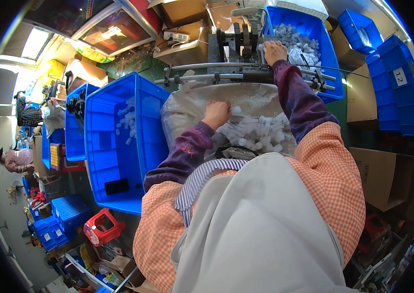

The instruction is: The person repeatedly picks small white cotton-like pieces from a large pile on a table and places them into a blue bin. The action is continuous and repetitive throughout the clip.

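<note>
My left hand [216,115] is closed above a whitish sheet [258,95] spread in front of me; whatever its fingers hold is hidden. Right beside it is a small white plastic piece [236,111], and I cannot tell whether they touch. Many similar white pieces [275,134] lie heaped on the sheet close to my body. Further off, my right hand [275,52] reaches to the right side of a dark metal bench machine [238,41]. Its fingers are curled down, and their tips and anything in them do not show.
Metal rails [207,77] cross before the machine. At the right, a blue bin [331,58] holds many white pieces. A large blue crate [114,166] on the left contains some pieces and a dark flat object [116,186]. Cardboard boxes [380,176] stand right; a red stool [103,227] left.
</note>
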`<state>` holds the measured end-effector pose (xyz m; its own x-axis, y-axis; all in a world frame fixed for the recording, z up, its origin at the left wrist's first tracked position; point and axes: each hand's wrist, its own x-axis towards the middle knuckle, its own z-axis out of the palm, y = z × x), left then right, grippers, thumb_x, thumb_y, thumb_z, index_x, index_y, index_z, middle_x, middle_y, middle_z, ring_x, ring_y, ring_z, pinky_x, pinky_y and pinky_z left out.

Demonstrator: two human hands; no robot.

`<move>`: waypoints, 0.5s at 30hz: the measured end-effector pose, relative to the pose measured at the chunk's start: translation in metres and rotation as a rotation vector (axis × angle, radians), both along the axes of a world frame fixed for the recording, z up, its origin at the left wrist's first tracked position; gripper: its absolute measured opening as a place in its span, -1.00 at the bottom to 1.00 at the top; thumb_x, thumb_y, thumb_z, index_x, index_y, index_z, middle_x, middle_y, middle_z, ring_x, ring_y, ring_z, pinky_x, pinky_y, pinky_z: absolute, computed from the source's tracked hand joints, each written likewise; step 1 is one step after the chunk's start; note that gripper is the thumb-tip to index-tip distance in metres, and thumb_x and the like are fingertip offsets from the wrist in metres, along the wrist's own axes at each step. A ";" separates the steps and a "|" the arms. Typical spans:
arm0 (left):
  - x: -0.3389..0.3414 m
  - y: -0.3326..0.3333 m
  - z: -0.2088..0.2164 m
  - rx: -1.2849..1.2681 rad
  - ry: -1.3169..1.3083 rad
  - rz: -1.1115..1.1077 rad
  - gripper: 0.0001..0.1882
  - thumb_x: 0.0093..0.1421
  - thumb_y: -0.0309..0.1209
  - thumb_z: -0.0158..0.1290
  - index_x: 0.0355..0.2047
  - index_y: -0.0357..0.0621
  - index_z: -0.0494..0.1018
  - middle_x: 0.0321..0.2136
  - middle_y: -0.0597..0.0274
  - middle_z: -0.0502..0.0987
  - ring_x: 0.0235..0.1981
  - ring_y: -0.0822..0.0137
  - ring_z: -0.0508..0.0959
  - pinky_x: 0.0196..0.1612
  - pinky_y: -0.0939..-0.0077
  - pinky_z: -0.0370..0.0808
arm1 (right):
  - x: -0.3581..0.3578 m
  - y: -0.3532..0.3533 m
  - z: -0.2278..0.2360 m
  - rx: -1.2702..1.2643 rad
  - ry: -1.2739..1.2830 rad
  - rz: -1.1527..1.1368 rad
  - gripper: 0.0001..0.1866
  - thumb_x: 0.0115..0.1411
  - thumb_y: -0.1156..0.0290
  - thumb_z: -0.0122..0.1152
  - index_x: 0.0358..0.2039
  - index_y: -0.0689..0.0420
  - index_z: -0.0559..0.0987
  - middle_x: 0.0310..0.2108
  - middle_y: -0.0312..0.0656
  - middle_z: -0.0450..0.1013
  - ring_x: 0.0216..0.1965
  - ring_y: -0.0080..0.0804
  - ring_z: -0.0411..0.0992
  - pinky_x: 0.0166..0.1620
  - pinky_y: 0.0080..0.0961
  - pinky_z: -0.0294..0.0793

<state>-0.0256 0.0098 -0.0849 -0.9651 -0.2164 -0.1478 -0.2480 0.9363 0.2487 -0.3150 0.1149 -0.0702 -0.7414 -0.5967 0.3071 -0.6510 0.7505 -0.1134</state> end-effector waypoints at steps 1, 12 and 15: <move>0.000 -0.001 0.001 0.013 0.028 -0.011 -0.86 -0.10 -0.32 0.05 -0.49 -0.03 0.50 -0.50 0.13 0.53 -0.28 0.14 0.49 -0.18 0.20 0.32 | -0.001 -0.001 0.000 -0.003 -0.009 0.009 -0.82 0.07 0.27 0.01 -0.31 -0.08 0.50 -0.26 -0.38 0.42 -0.09 -0.29 0.27 -0.08 -0.26 0.21; 0.002 0.000 0.017 0.145 0.267 0.008 -0.86 -0.07 -0.32 0.04 -0.46 0.00 0.50 -0.55 0.23 0.52 -0.30 0.19 0.45 -0.14 0.28 0.20 | -0.003 -0.002 0.009 0.092 -0.168 -0.116 -0.74 0.08 0.15 -0.02 -0.23 -0.11 0.50 -0.15 -0.36 0.41 -0.01 -0.33 0.24 0.02 -0.16 0.05; -0.001 -0.001 0.007 0.056 0.134 0.011 -0.82 -0.09 -0.31 0.06 -0.42 0.02 0.51 -0.50 0.25 0.53 -0.28 0.20 0.44 -0.13 0.28 0.20 | 0.003 0.005 0.013 0.112 -0.113 -0.228 -0.71 0.07 0.11 -0.01 -0.23 -0.11 0.51 -0.11 -0.34 0.40 0.03 -0.30 0.20 0.05 -0.13 0.02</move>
<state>-0.0263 0.0086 -0.0775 -0.9745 -0.2225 -0.0302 -0.2197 0.9173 0.3321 -0.3120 0.1201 -0.0571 -0.8864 -0.4356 0.1565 -0.4514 0.8883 -0.0841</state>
